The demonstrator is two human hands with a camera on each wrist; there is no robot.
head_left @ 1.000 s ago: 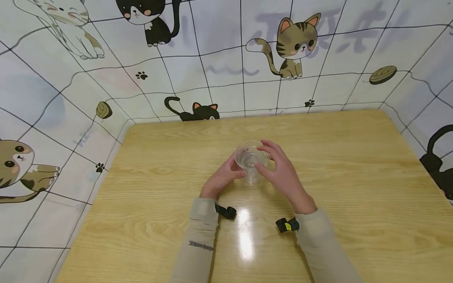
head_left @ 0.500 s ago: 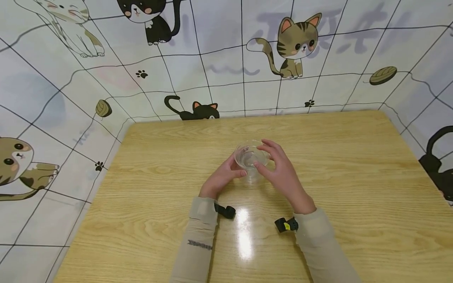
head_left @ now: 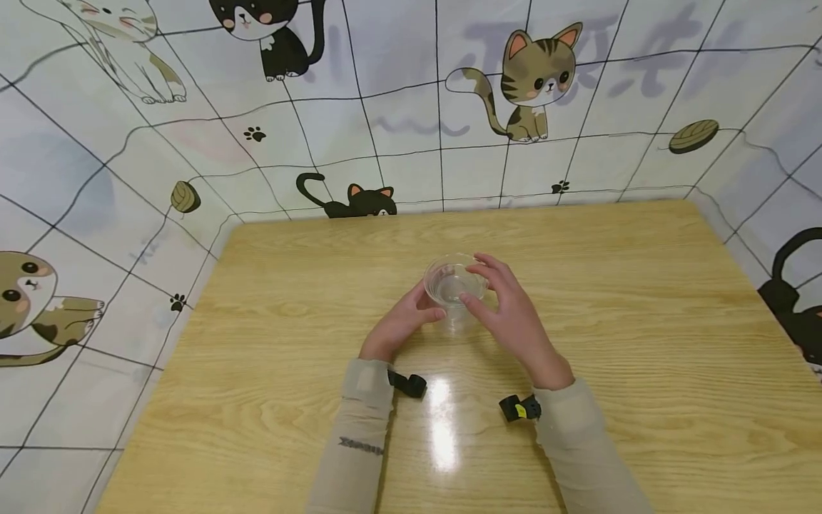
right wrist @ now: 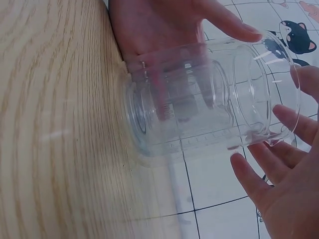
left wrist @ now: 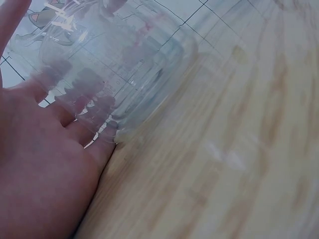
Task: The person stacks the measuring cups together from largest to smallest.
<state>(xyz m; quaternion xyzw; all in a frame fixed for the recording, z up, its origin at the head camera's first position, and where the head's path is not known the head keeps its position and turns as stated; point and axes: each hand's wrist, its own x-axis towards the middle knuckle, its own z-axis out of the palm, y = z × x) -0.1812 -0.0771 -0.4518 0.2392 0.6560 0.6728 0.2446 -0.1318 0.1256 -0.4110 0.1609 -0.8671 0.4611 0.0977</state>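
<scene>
A clear beaker with a flared rim and small pour spout stands upright at mid-table. In the right wrist view faint graduation marks run along its wall, and a second clear outline shows inside, like a smaller vessel nested in it. My left hand grips the lower left side, its fingers curled behind the wall and visible through it. From the right, my right hand holds the top, thumb at the near rim and fingers spread around the far side of the rim.
The wooden table extends on all sides of the beaker. Tiled wall panels printed with cartoon cats stand at the back, left and right. Black camera straps sit at both wrists, over pale sleeves.
</scene>
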